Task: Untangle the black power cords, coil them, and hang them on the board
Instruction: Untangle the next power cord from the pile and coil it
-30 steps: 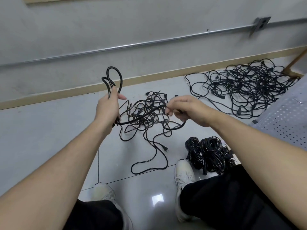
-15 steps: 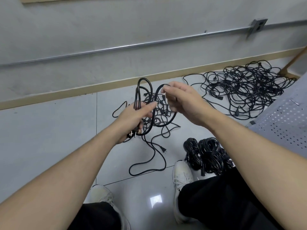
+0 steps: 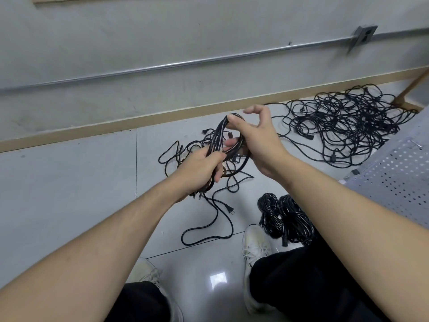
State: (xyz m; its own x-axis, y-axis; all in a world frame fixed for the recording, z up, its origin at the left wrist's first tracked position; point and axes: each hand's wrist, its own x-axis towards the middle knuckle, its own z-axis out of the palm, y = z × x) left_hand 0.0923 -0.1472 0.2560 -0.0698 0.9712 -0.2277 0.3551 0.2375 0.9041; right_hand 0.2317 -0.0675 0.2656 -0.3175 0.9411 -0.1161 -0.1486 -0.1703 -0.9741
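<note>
While our left hand point(image 3: 201, 167) clamps the half-wound cord coil point(image 3: 221, 145) above the floor tangle point(image 3: 216, 156), our right hand point(image 3: 256, 138) pinches its top loop; next, wrap the trailing tail.

No readable text, labels, brands, numbers or signs are showing anywhere in view; nothing legible is appearing on any surface or object.

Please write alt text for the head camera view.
Two bare hands coil a black power cord: the left hand grips the loops, the right hand guides the top. A large tangled pile and finished coils lie on the floor.
</note>
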